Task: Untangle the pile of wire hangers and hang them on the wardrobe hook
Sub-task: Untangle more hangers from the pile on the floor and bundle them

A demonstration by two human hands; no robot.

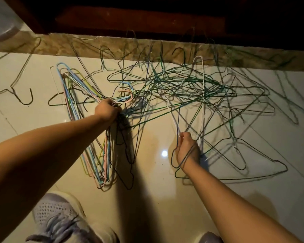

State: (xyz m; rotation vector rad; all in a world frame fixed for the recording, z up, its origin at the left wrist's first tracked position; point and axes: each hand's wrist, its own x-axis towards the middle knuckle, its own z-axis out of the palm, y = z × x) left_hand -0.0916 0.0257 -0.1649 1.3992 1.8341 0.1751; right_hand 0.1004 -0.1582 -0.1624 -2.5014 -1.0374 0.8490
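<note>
The left hand is clenched around the necks of a gathered bundle of thin pastel wire hangers in blue, pink, yellow and green. Their hooks curl out just beyond the knuckles, and their triangular bodies fan back beneath the forearm onto the glossy cream tiled floor.

The right hand grips a single dark blue wire hanger. Its fingers curl round the wire, and one strand of that hanger crosses the back of the wrist. This hanger runs up into the tangled pile of green, dark and white wire hangers, which sprawls over the floor between and beyond the two hands and reaches the mottled brown stone threshold strip.

Behind that strip stands the dark wooden wardrobe base. Some hooks from the pile rest against the strip.

Well apart from the pile, at far left, lies a lone dark wire hanger with its hook pointing toward the person. A pale lavender mesh sneaker shows at the bottom edge, below the left forearm.
</note>
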